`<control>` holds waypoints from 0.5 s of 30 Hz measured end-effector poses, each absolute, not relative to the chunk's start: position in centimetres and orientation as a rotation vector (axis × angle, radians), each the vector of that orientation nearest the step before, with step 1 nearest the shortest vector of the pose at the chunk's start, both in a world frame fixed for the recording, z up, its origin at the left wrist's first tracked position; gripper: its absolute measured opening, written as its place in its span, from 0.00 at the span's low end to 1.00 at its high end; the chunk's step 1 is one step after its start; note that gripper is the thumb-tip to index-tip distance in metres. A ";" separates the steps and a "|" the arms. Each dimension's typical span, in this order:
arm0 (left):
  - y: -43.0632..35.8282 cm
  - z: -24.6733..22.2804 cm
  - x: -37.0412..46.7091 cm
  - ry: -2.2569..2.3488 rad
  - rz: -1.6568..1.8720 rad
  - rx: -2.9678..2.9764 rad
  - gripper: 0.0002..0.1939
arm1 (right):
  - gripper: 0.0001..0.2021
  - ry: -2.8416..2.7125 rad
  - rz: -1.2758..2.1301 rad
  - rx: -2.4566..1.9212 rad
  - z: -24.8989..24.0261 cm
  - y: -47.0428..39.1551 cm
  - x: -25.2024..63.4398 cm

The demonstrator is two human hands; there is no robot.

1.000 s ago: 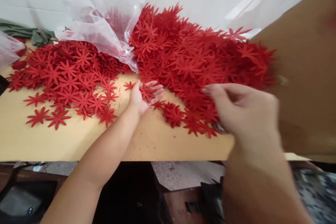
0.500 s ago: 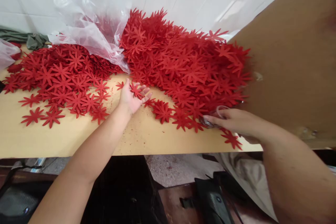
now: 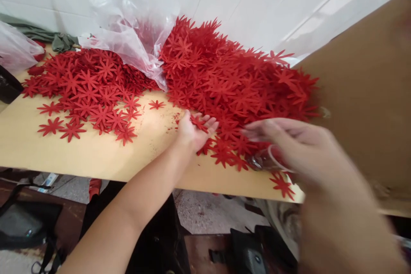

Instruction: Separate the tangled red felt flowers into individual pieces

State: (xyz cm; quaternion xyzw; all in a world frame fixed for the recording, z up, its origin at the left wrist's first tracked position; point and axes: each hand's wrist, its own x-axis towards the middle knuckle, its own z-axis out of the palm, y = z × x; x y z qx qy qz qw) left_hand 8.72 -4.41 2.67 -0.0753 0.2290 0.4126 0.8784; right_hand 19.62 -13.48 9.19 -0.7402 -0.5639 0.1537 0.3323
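My left hand (image 3: pixel 195 132) is palm up above the table, its fingers partly spread. A red flower cutout (image 3: pixel 199 123) with narrow petals lies across it, held at the thumb side. To the right, my right hand (image 3: pixel 285 141) is blurred, thumb and fingertips pinched together. Anything between those fingertips is too small to make out. Under that hand a clear plastic cup (image 3: pixel 261 159) lies on its side, with shiny contents I cannot identify. Behind both hands rises a large heap of red flower cutouts (image 3: pixel 224 81).
A second pile of red flowers (image 3: pixel 88 85) spreads across the left of the table (image 3: pixel 135 160). Between the piles sits a clear plastic bag (image 3: pixel 138 38). A brown board (image 3: pixel 362 94) stands at the right, and a white wall (image 3: pixel 244 0) closes the back.
My left hand has moved right with the flower, towards my right hand. My right hand has lifted from the cup. The view has shifted a little.
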 end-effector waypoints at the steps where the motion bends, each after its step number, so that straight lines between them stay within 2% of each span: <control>1: -4.6 2.7 9.0 0.464 0.864 -0.182 0.21 | 0.16 -1.556 0.380 -1.835 8.0 -13.3 17.4; 4: -4.7 2.9 8.7 0.374 0.927 -0.205 0.21 | 0.23 -1.758 0.104 -1.662 4.1 -13.7 12.0; 6: -4.4 2.8 8.0 0.366 0.977 -0.190 0.21 | 0.26 -1.821 0.132 -1.579 2.6 -14.6 10.5; 8: -4.3 2.7 7.5 0.422 0.993 -0.178 0.23 | 0.23 -1.800 0.230 -1.501 2.7 -15.1 10.7; 10: -4.7 2.7 7.5 0.457 0.985 -0.158 0.23 | 0.21 -1.680 0.187 -1.463 3.7 -14.3 12.1; 13: -6.5 3.5 8.4 0.432 0.931 -0.068 0.17 | 0.31 -1.507 -0.005 -1.582 4.3 -10.9 14.4; 15: -7.7 4.2 8.8 0.433 0.935 -0.006 0.15 | 0.35 -1.487 0.115 -1.705 3.5 -8.5 15.2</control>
